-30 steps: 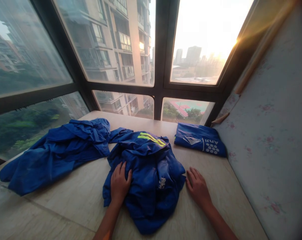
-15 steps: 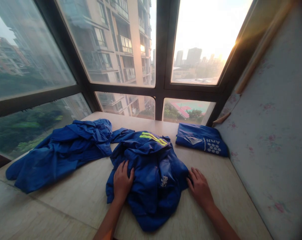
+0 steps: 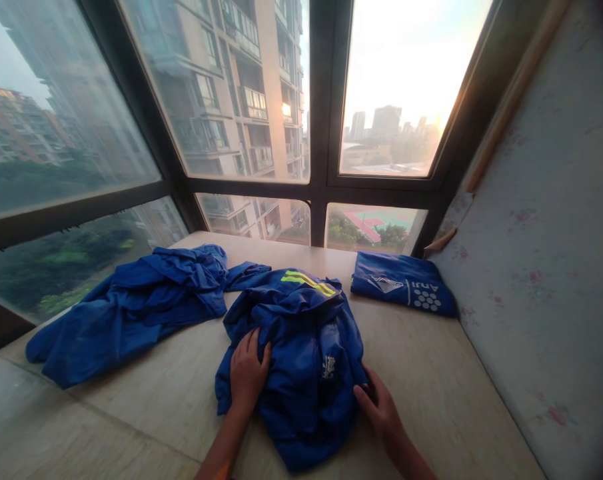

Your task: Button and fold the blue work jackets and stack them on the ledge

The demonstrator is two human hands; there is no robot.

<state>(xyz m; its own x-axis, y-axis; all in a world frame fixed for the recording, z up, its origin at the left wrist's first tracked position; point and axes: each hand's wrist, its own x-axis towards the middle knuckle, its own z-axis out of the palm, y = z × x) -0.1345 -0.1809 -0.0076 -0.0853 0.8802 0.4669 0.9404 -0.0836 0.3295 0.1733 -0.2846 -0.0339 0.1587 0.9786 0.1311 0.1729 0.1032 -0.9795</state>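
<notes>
A rumpled blue work jacket (image 3: 296, 373) with yellow reflective stripes and a small white logo lies in front of me. My left hand (image 3: 250, 370) rests on its left part, fingers laid over the cloth and the thumb apart. At the jacket's right edge is my right hand (image 3: 378, 403), its thumb on the cloth and its fingers curled at the edge, partly hidden. Farther left lies a second crumpled blue garment (image 3: 131, 307). A folded blue garment (image 3: 404, 283) with white "Anji" lettering and a logo sits at the back right.
All the garments lie on a pale stone-like ledge (image 3: 181, 387). Dark-framed windows (image 3: 321, 213) enclose the back and left. On the right rises a wall (image 3: 541, 300) with floral paper, peeling near the window corner.
My right hand has moved left and inward, taking the jacket's right edge with it. My left hand stays on the jacket. The view has shifted slightly.
</notes>
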